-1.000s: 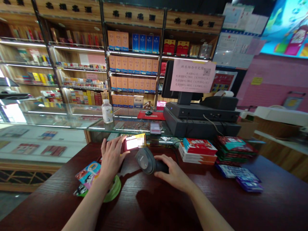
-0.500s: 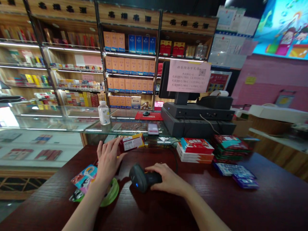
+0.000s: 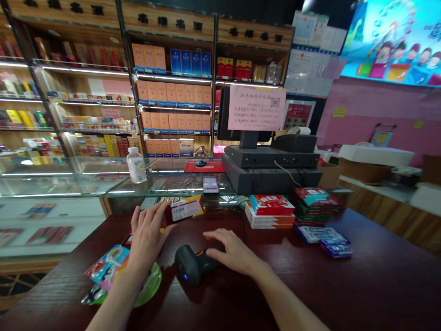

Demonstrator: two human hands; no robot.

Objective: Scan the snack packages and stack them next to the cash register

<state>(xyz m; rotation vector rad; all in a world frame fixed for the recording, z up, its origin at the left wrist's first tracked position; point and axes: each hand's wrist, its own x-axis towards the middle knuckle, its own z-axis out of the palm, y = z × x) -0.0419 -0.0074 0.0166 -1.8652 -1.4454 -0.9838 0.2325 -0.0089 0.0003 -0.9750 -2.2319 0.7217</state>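
Observation:
A small red-and-yellow box (image 3: 186,209) with a white barcode label facing me is gripped in my left hand (image 3: 147,234), held above the table. Beneath my right hand (image 3: 232,253) lies a black barcode scanner (image 3: 189,264), its blue light lit. The fingers of that hand are apart over the scanner's handle; whether they still touch it I cannot tell. Left of the scanner, partly behind my left forearm, are a colourful snack packet (image 3: 112,264) and a round green item (image 3: 151,287).
Red and white boxes (image 3: 270,209) are stacked on the dark wooden table (image 3: 275,294). Beside them are dark red-and-green packets (image 3: 315,207) and blue-purple packets (image 3: 327,239). Behind stand a monitor with a pink notice (image 3: 257,108), a glass counter and a plastic bottle (image 3: 137,166).
My right hand has let go of the scanner's handle and its fingers have spread. The scanner stays on the table. My left hand still holds the box; the view has turned slightly right.

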